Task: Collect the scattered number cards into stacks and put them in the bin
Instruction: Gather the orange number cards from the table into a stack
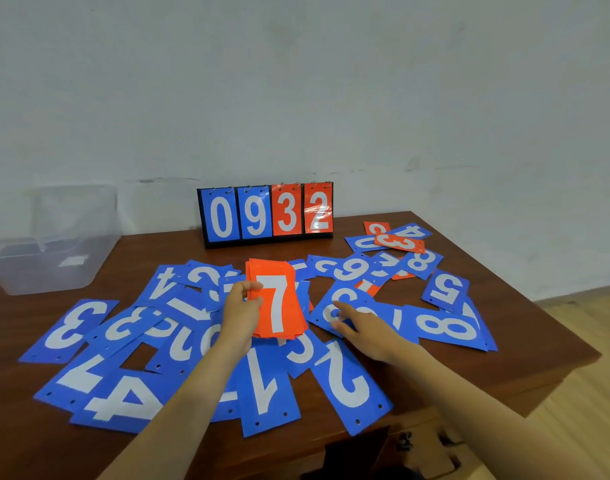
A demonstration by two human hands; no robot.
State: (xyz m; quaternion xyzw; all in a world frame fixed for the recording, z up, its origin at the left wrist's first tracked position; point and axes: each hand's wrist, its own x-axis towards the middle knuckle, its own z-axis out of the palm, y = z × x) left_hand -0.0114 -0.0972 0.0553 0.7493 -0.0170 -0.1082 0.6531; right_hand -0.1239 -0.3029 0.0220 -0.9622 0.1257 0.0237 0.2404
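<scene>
My left hand (239, 308) grips the left edge of a stack of orange number cards (277, 301) with a white 7 on top, held just above the table. My right hand (360, 325) lies with straight fingers on a blue card (343, 299) to the right of the stack. Several blue number cards (345, 386) are scattered over the brown table (525, 344). A few orange cards (399, 242) lie among blue ones at the back right. The clear plastic bin (54, 251) stands at the table's back left corner.
A flip scoreboard (267, 214) reading 0932 stands upright at the back middle, against the pale wall. The table's right edge drops to a wooden floor (580, 393). A dark object (383, 455) sits below the front edge.
</scene>
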